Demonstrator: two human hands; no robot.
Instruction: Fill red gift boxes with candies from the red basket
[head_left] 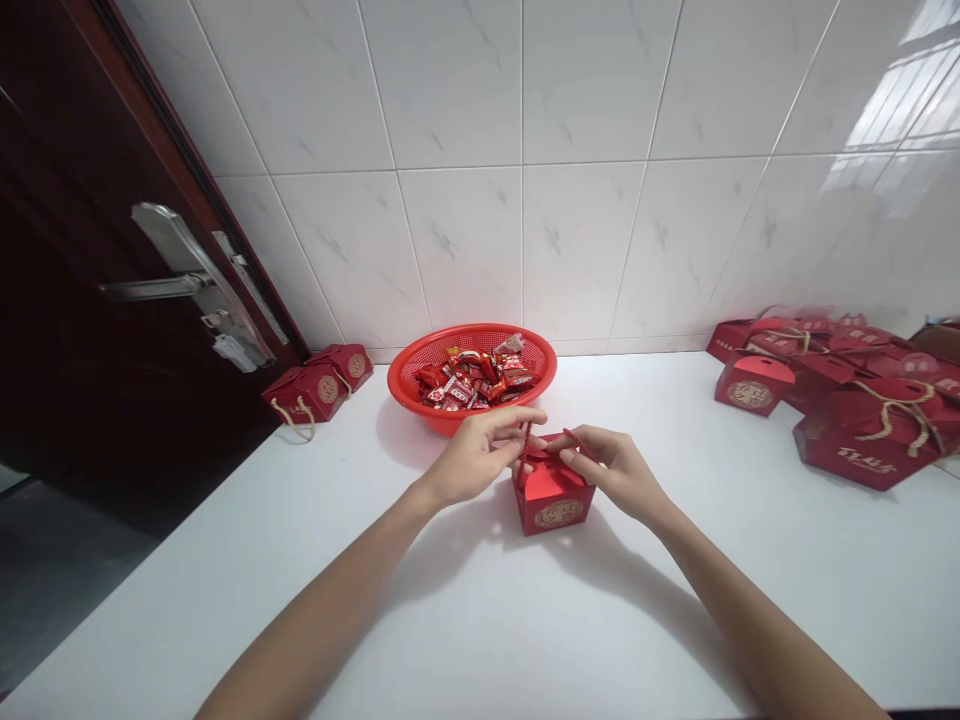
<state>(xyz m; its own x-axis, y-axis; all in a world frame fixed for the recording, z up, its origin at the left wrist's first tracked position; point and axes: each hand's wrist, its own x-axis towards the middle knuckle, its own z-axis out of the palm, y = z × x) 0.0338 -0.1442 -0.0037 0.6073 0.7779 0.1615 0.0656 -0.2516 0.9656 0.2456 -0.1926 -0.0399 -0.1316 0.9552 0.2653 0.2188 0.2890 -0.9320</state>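
Note:
A small red gift box [555, 510] with a gold round emblem stands upright on the white table, between my two hands. My left hand [484, 455] is at the left of its top, thumb and fingers closed around a dark red cord handle [526, 445]. At the right of the top, my right hand [611, 470] has its thumb and fingers pinched at the lid and the other cord. Part of the lid is hidden by my fingers. Just behind the box sits a red plastic basket [405, 388] holding many wrapped candies [480, 378].
Red boxes with rope handles [319, 387] stand at the table's back left, near a dark door [75, 250]. Several more red boxes [862, 430] crowd the right side. A white tiled wall [585, 240] rises behind the table [450, 640].

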